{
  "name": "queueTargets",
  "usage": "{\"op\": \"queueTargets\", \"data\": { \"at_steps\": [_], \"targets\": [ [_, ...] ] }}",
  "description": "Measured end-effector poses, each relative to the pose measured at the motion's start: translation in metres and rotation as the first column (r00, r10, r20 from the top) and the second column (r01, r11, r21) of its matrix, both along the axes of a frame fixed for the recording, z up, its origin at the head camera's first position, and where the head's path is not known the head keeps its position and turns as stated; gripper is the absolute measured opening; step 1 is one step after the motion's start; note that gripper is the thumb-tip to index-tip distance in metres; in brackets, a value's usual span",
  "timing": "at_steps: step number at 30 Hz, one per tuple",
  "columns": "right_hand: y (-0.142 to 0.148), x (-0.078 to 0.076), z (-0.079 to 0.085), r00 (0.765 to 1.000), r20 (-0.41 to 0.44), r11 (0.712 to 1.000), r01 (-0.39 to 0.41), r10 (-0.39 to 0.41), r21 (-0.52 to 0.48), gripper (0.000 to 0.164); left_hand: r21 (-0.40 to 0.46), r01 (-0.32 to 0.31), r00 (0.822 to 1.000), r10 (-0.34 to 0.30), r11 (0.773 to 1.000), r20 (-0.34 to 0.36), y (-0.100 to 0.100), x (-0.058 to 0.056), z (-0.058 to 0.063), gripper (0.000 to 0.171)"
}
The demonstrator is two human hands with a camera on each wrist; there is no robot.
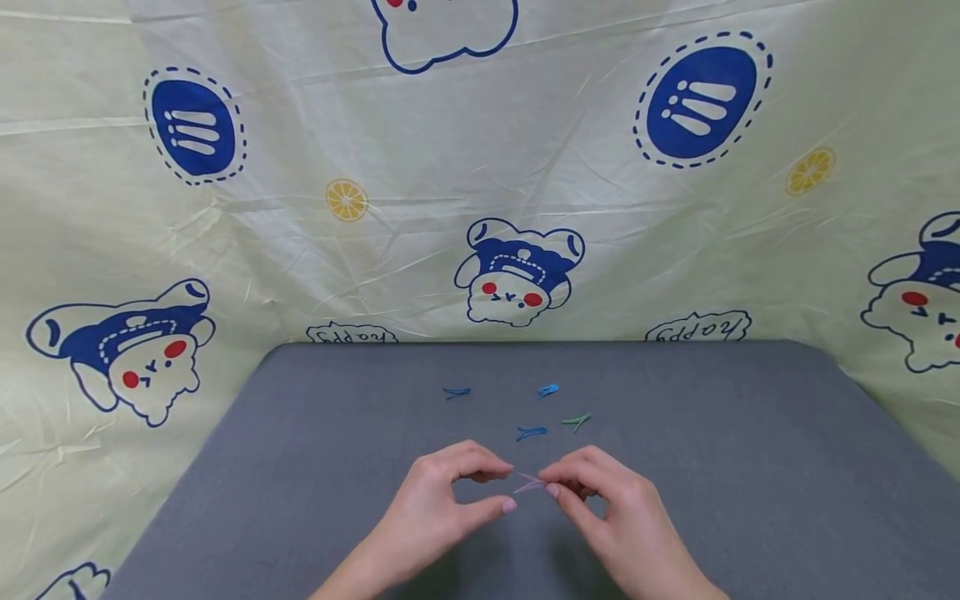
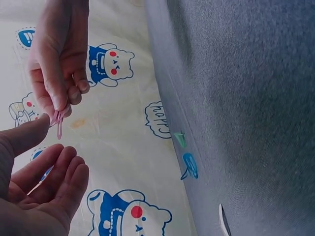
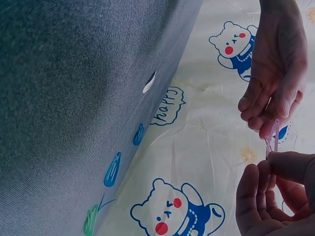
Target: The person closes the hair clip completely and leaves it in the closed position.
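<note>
Between the thumb and forefinger of my right hand [image 1: 618,508] a pale pink snap hair clip [image 1: 531,483] is pinched at one end, its two arms spread apart toward the left. My left hand [image 1: 442,500] faces it with thumb and fingers parted, the fingertips close to the spread arms. In the right wrist view the pink clip [image 3: 271,140] points up from the right hand [image 3: 275,194] to the left hand [image 3: 278,73]. Seen from the left wrist, the left thumb [image 2: 27,135] comes right beside the clip, with its fingers spread below.
Beyond the hands, on the grey cloth-covered table [image 1: 337,467], lie a blue clip [image 1: 532,433], a green clip [image 1: 577,422], a bright blue clip [image 1: 548,390] and a darker blue clip [image 1: 457,392]. A printed pale curtain [image 1: 420,275] hangs behind the table's far edge.
</note>
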State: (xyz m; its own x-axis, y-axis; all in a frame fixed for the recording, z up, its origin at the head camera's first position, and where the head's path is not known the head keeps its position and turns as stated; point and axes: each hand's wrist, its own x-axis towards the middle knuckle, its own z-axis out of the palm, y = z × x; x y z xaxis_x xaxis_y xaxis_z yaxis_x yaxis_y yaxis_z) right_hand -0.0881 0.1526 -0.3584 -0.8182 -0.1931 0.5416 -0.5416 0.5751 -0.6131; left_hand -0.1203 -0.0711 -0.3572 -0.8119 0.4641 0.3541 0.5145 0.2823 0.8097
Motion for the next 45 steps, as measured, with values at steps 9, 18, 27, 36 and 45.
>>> {"op": "queueTargets", "data": {
  "at_steps": [9,18,27,36,45],
  "targets": [
    [-0.002,0.0,-0.007,0.991,-0.106,0.996,-0.082,0.08,-0.019,0.036,0.029,0.027,0.998,-0.025,0.999,-0.059,0.004,0.002,-0.007,0.021],
    [-0.005,0.002,-0.01,0.989,-0.132,0.998,-0.067,0.063,-0.021,0.036,0.03,0.005,0.996,-0.002,1.0,-0.09,0.005,0.0,-0.009,0.017],
    [-0.009,0.003,-0.017,0.983,-0.171,0.995,-0.076,0.064,-0.066,0.038,0.061,-0.035,0.986,0.044,0.998,-0.161,0.007,0.001,-0.01,0.016],
    [-0.011,0.0,-0.023,0.987,-0.162,0.993,-0.032,0.014,-0.112,0.04,0.078,-0.056,0.97,0.072,0.995,-0.23,0.009,0.003,-0.011,0.015],
    [-0.017,0.003,-0.026,0.997,-0.045,0.972,0.052,-0.064,-0.231,0.031,0.131,-0.059,0.942,0.099,0.99,-0.321,0.013,0.006,-0.013,0.018]
  ]
}}
